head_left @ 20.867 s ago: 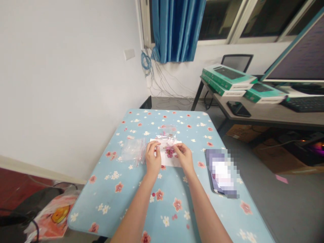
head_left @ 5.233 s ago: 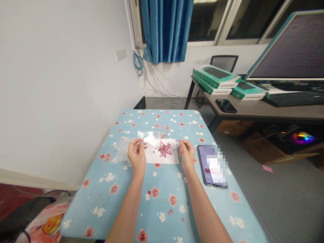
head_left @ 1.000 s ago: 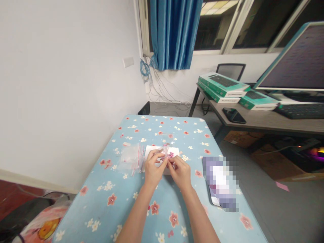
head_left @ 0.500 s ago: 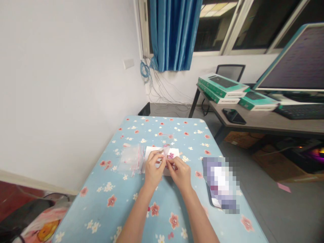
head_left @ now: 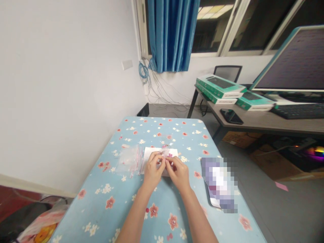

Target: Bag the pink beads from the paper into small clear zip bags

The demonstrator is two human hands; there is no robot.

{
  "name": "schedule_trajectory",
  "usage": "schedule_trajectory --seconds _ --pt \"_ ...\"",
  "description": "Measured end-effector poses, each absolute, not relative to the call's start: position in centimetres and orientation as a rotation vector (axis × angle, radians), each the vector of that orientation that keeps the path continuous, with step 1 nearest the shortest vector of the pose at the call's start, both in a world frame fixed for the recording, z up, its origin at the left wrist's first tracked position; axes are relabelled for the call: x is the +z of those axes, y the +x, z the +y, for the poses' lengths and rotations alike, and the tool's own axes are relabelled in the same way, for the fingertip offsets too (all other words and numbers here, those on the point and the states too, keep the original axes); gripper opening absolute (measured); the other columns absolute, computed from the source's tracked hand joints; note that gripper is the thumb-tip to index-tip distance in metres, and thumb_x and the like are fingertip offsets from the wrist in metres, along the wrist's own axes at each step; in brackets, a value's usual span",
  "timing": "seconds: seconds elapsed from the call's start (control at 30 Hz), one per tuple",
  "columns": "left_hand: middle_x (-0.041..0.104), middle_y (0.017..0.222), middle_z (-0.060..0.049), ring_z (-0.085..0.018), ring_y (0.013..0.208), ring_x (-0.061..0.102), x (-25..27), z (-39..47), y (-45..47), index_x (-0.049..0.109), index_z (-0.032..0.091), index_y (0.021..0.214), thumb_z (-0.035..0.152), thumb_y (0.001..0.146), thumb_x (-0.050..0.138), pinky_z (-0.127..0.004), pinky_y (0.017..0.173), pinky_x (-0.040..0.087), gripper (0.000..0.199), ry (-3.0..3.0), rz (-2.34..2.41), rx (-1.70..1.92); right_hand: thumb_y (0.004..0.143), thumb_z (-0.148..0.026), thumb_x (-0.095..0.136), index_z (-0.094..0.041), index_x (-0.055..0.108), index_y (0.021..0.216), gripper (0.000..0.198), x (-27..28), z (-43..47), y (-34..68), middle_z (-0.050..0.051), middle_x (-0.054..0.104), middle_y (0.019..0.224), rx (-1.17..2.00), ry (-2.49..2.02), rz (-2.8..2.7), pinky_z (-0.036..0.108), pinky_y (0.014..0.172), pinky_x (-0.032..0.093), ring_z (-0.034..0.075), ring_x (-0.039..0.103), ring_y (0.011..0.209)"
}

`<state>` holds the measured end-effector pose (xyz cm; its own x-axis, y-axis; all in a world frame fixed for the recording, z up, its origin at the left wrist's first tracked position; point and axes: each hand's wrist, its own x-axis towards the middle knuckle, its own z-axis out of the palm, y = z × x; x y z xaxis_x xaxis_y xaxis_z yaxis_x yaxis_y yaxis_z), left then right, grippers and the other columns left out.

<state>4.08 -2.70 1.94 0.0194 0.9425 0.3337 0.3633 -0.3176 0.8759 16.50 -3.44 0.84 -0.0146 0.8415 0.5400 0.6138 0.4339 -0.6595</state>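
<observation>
My left hand [head_left: 152, 168] and my right hand [head_left: 179, 169] meet over a sheet of white paper [head_left: 152, 152], fingertips pinched together. Between them they grip what looks like a small clear plastic bag [head_left: 165, 151], its far end pointing away from me. Small dark-pink pieces, perhaps beads [head_left: 170, 155], show just beyond my right fingers; whether they lie in the bag or on the paper I cannot tell. Left of the paper, flat clear zip bags [head_left: 128, 159] with reddish seal lines overlap its edge. My fingers hide part of the held bag.
The table has a blue flowered cover [head_left: 108, 184]. At its right lies a phone-like object [head_left: 215, 202], mostly blurred out. A desk [head_left: 258, 121] on the right bears green keyboard boxes [head_left: 220, 86], a dark phone [head_left: 231, 116] and a monitor [head_left: 293, 64]. A wall [head_left: 76, 84] stands left.
The whole view has shifted slightly. My hands stay pinched together over the paper, my right fingers a little closer to the left, covering more of the pink pieces.
</observation>
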Motion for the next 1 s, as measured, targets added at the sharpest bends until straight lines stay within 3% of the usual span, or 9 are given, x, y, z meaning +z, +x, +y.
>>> schedule_trajectory --seconds 0.17,0.3,0.63,1.0 --pt "0.056 0.101 -0.006 -0.018 0.093 0.059 1.91 -2.74 4.01 0.059 0.020 0.080 0.021 0.083 0.049 -0.030 0.081 0.049 0.011 1.851 1.366 1.257 0.087 -0.023 0.047 -0.020 0.062 0.081 0.016 0.58 -3.37 16.56 0.001 0.058 0.069 0.280 -1.282 -1.740 0.023 0.055 0.037 0.011 0.049 0.055" --pt "0.056 0.099 -0.005 -0.016 0.086 0.059 1.89 -2.68 4.04 0.058 0.019 0.077 0.019 0.083 0.049 -0.030 0.079 0.049 0.011 1.852 1.399 1.259 0.087 -0.024 0.048 -0.019 0.059 0.076 0.017 0.50 -3.34 16.48 0.000 0.056 0.067 0.287 -1.302 -1.725 0.023 0.055 0.036 0.010 0.048 0.054" --pt "0.056 0.101 -0.006 -0.018 0.096 0.058 1.85 -2.52 3.74 0.064 0.020 0.083 0.029 0.080 0.057 -0.026 0.077 0.050 0.012 1.739 1.308 1.325 0.089 -0.026 0.046 -0.020 0.061 0.083 0.018 0.49 -3.38 16.64 0.001 0.059 0.071 0.348 -1.260 -1.706 0.023 0.056 0.038 0.012 0.052 0.058" --pt "0.054 0.100 -0.005 -0.013 0.080 0.059 1.75 -2.94 4.15 0.059 0.019 0.079 0.027 0.087 0.046 -0.024 0.071 0.050 0.017 1.814 1.359 1.293 0.088 -0.025 0.046 -0.020 0.059 0.077 0.018 0.48 -3.50 15.86 0.001 0.060 0.071 0.170 -1.360 -1.699 0.023 0.055 0.035 0.011 0.051 0.056"
